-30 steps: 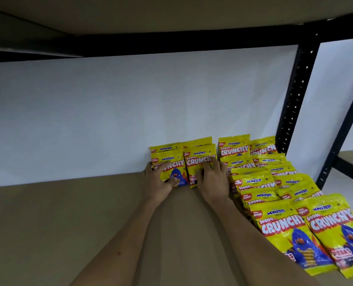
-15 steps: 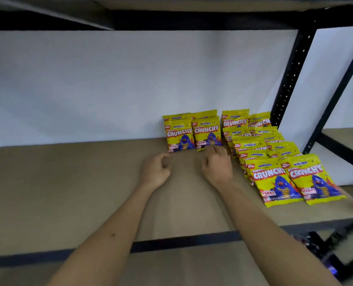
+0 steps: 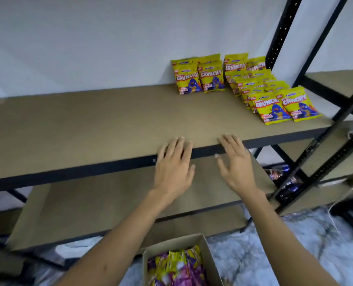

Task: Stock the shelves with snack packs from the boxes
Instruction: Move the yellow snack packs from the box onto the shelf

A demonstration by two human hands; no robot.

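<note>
Yellow Crunchy snack packs stand on the tan shelf board (image 3: 88, 124). A pair of packs (image 3: 199, 76) leans against the white back wall. To their right, two rows of packs (image 3: 272, 96) run toward the shelf's front edge. My left hand (image 3: 174, 168) and my right hand (image 3: 235, 164) hover empty over the front edge, fingers spread and straight. Below, an open cardboard box (image 3: 150, 256) holds more yellow and purple packs (image 3: 179, 267).
A black steel upright (image 3: 278, 32) and a diagonal brace (image 3: 324, 153) stand at the right. A lower shelf board (image 3: 88, 205) sits under the hands. Dark packets (image 3: 283, 178) lie on the neighbouring lower shelf. White cables (image 3: 336, 203) run over the marbled floor.
Both hands let go of the two packs at the back wall and drew back to the shelf's front edge. The view dropped, so the box on the floor now shows.
</note>
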